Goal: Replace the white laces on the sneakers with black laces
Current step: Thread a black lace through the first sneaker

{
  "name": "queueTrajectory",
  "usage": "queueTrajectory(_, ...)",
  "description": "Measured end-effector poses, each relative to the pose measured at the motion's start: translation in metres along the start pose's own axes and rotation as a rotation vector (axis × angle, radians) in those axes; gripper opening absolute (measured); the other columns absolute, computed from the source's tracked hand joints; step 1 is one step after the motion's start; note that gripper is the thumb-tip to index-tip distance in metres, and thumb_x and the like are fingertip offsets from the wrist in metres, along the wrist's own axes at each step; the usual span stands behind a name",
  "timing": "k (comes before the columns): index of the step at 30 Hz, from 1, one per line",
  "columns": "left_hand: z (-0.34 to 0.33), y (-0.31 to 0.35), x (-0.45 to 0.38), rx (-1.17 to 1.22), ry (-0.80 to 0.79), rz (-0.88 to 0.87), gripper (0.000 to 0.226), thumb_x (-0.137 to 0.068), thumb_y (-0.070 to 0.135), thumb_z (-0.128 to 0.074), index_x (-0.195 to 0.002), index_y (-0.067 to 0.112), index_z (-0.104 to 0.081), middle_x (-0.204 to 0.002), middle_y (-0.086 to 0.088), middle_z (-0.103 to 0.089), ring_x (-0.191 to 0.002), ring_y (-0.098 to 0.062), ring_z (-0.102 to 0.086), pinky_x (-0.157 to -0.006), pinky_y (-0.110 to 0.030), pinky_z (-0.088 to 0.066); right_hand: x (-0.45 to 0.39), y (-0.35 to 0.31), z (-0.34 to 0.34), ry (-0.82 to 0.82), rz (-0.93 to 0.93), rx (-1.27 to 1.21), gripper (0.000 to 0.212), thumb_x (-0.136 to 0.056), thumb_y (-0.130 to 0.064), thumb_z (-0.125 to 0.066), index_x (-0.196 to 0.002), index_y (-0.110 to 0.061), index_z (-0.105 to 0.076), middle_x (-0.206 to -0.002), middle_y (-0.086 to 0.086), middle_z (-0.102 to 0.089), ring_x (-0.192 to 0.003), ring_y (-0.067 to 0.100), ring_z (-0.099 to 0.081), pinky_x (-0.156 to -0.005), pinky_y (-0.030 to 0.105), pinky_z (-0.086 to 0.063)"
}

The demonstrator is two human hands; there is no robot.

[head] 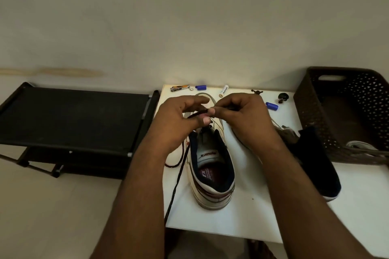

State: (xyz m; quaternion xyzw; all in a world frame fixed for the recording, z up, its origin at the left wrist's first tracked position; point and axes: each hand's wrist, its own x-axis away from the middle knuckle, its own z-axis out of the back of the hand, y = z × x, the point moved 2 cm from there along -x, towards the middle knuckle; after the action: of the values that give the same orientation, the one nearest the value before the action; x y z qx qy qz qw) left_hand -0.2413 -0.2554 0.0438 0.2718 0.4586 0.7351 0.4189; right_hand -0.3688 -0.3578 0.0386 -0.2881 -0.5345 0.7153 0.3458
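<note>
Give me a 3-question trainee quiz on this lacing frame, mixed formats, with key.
1. True or false: the black lace hangs over the near edge of the white table.
2. What do the left hand and the right hand pinch between them over the white sneaker? A) black lace B) nail clipper C) blue cap
3. Fill in: the removed white laces lie in the brown ___.

Key: 1 true; 2 A; 3 basket.
</note>
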Motion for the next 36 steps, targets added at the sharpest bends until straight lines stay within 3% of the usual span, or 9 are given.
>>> queueTrajectory(4, -0.007, 0.0, 0.0, 0.001, 0.049, 0.034, 0.019, -0.081, 0.011, -0.074, -0.091, 0.027, -0.075, -0.086, 0.009, -0.073, -0.084, -0.005, -0.068, -0.084, -0.022, -0.052, 0.002, 0.008, -0.008, 0.053, -0.114, -0.018, 0.014, -0.079, -0.022, -0.077, -0.084, -0.011, -0.072, -0.066, 0.001, -0.066, -0.055, 0.006, -0.057, -0.051, 0.023, -0.046)
queueTrajectory(6, -0.003, -0.005, -0.002, -0.053, 0.165, 0.094, 0.011, -0.085, 0.011, -0.071, -0.091, 0.02, -0.076, -0.079, 0.008, -0.07, -0.077, -0.007, -0.065, -0.078, -0.023, -0.051, 0.003, 0.015, -0.006, 0.031, -0.278, -0.012, 0.026, -0.077, -0.039, -0.076, -0.091, -0.018, -0.067, -0.082, 0.004, -0.068, -0.071, 0.014, -0.063, -0.06, 0.03, -0.054)
queueTrajectory(8, 0.001, -0.01, -0.003, -0.087, 0.291, 0.168, 0.008, -0.087, 0.012, -0.067, -0.09, 0.015, -0.074, -0.076, 0.009, -0.065, -0.073, -0.006, -0.06, -0.072, -0.021, -0.048, 0.006, 0.017, -0.007, -0.125, -0.405, 0.157, 0.036, -0.073, -0.049, -0.075, -0.098, -0.026, -0.063, -0.099, -0.003, -0.063, -0.089, 0.015, -0.062, -0.077, 0.035, -0.056)
queueTrajectory(11, -0.01, -0.009, 0.0, -0.086, 0.27, 0.218, 0.005, -0.084, 0.015, -0.071, -0.082, 0.016, -0.075, -0.075, 0.004, -0.068, -0.074, -0.01, -0.063, -0.072, -0.028, -0.051, 0.011, 0.014, -0.019, -0.269, -0.381, 0.443, 0.04, -0.076, -0.035, -0.076, -0.112, -0.028, -0.059, -0.095, -0.009, -0.059, -0.087, 0.009, -0.057, -0.075, 0.026, -0.049)
queueTrajectory(14, -0.026, -0.006, 0.003, -0.15, 0.197, 0.26, 0.005, -0.082, 0.017, -0.074, -0.085, 0.016, -0.077, -0.081, -0.002, -0.072, -0.077, -0.017, -0.067, -0.079, -0.035, -0.056, 0.008, 0.017, -0.022, -0.077, -0.265, 0.599, 0.027, -0.082, -0.017, -0.069, -0.109, -0.022, -0.068, -0.101, 0.001, -0.067, -0.091, 0.019, -0.063, -0.08, 0.029, -0.052)
queueTrajectory(17, -0.03, -0.006, 0.004, -0.239, 0.2, 0.25, 0.011, -0.082, 0.019, -0.073, -0.091, 0.017, -0.078, -0.091, -0.001, -0.074, -0.084, -0.017, -0.068, -0.084, -0.037, -0.056, 0.009, 0.026, -0.013, 0.089, -0.35, 0.34, 0.024, -0.077, -0.013, -0.073, -0.098, -0.025, -0.07, -0.088, -0.002, -0.067, -0.081, 0.017, -0.066, -0.076, 0.036, -0.057)
queueTrajectory(20, -0.032, -0.004, 0.007, -0.295, 0.197, 0.25, 0.014, -0.084, 0.02, -0.071, -0.095, 0.019, -0.078, -0.097, 0.0, -0.074, -0.089, -0.016, -0.067, -0.085, -0.032, -0.055, 0.011, 0.031, -0.009, 0.148, -0.413, 0.109, 0.024, -0.072, -0.008, -0.078, -0.088, -0.023, -0.068, -0.079, 0.0, -0.067, -0.069, 0.014, -0.065, -0.06, 0.03, -0.055)
queueTrajectory(23, -0.034, -0.002, 0.008, -0.343, 0.211, 0.265, 0.014, -0.086, 0.023, -0.068, -0.096, 0.022, -0.077, -0.098, 0.002, -0.073, -0.089, -0.015, -0.066, -0.075, -0.024, -0.05, 0.01, 0.033, -0.011, 0.191, -0.447, -0.034, 0.022, -0.07, -0.005, -0.078, -0.079, -0.02, -0.067, -0.077, 0.007, -0.069, -0.065, 0.018, -0.065, -0.055, 0.027, -0.049)
queueTrajectory(36, -0.047, -0.004, 0.002, -0.454, 0.189, 0.332, 0.021, -0.09, 0.027, -0.064, -0.107, 0.019, -0.073, -0.108, -0.001, -0.071, -0.095, -0.018, -0.066, -0.075, -0.024, -0.047, 0.008, 0.036, -0.01, 0.158, -0.478, -0.108, 0.023, -0.075, 0.0, -0.073, -0.083, -0.02, -0.067, -0.094, 0.008, -0.068, -0.081, 0.023, -0.068, -0.065, 0.032, -0.056)
